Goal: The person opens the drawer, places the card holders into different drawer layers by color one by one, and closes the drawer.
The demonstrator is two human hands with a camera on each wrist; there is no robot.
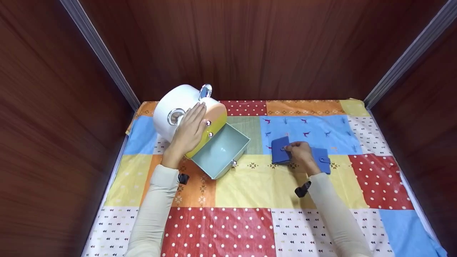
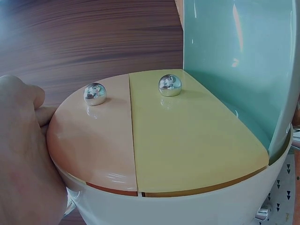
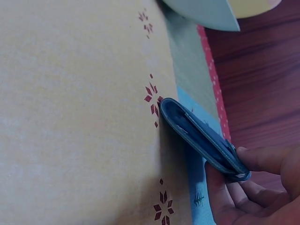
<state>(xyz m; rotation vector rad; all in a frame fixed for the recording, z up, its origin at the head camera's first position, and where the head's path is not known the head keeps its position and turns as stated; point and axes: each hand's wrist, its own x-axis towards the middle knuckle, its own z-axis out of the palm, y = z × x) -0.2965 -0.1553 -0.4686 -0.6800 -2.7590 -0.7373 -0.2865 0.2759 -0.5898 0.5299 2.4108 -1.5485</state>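
A: Starting at the left, what is there?

B: A rounded white storage box (image 1: 178,107) lies tipped on its side near the back left of the counter (image 1: 250,185), which is covered by a patchwork cloth. Its front is split into a peach drawer (image 2: 93,140) and a yellow drawer (image 2: 192,136), each with a shiny ball knob. A pale green drawer (image 1: 221,151) is pulled out of it toward the middle of the counter.

A: And the left hand?

B: The left hand (image 1: 189,130) lies flat on the box with fingers straight and spread over its top side, fingertips near the rim by the peach front. It grips nothing.

A: Further right?

B: A blue wallet (image 1: 282,150) lies on the cloth, well apart from the box, on the line between a blue patch and a yellow one. A second blue flap with a snap (image 1: 323,160) shows just past the hand.

A: The right hand?

B: The right hand (image 1: 300,151) pinches the wallet's edge; in the wrist view the fingers (image 3: 262,159) curl round its snap end while the folded side rests on the cloth.
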